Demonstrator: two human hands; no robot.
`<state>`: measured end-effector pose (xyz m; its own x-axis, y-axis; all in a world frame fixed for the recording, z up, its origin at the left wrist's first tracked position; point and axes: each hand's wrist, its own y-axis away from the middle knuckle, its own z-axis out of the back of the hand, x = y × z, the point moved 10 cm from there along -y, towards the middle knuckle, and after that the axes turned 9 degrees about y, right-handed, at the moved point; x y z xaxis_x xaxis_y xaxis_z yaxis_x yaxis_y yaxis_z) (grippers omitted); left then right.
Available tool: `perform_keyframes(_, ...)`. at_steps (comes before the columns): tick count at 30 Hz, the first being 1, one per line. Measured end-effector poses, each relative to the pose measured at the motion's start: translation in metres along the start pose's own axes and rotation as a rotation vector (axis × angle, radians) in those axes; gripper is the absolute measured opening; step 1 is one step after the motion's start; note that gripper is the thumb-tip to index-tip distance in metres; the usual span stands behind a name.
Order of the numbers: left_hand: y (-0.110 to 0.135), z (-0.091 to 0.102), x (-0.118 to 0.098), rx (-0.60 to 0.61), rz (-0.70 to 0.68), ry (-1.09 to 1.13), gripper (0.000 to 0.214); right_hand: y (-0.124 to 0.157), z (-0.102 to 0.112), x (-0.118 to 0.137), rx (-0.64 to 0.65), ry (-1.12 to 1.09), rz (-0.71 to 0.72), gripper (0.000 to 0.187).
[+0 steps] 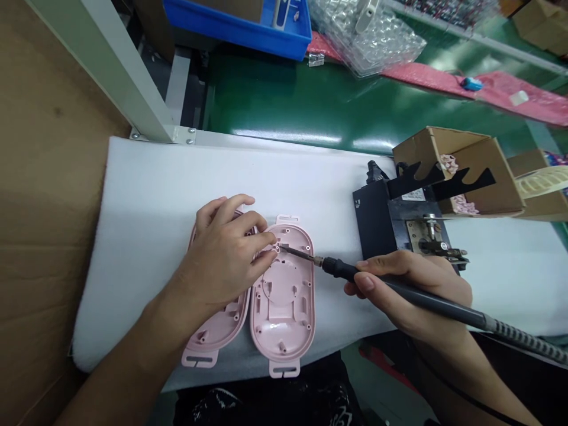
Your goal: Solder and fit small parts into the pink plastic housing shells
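Observation:
In the head view two pink plastic shells lie side by side on the white padded table. The right shell (281,313) shows its inside, with posts and ribs. Much of the left shell (217,336) is covered by my left hand (224,254). That hand's thumb and index finger come together at the right shell's upper left; what is between them is too small to make out. My right hand (410,287) grips a soldering iron (338,268) by its handle. The iron's tip touches or nearly touches the right shell by my left fingertips.
A black device with forked holders (377,222) stands to the right. Behind it is a cardboard box (483,160) with small pink parts. A green conveyor (284,100) runs beyond the white table (142,195), under a blue tray (248,35) and bubble wrap (377,41).

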<state>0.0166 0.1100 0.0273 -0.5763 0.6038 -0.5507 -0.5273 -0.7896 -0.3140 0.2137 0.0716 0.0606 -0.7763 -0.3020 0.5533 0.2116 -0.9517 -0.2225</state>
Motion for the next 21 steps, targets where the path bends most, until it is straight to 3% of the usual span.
perform_keyframes(21, 0.0013, -0.0024, 0.0012, 0.012, 0.004, -0.005, 0.005, -0.0021, -0.0008, 0.0028, 0.001, 0.012, 0.024, 0.011)
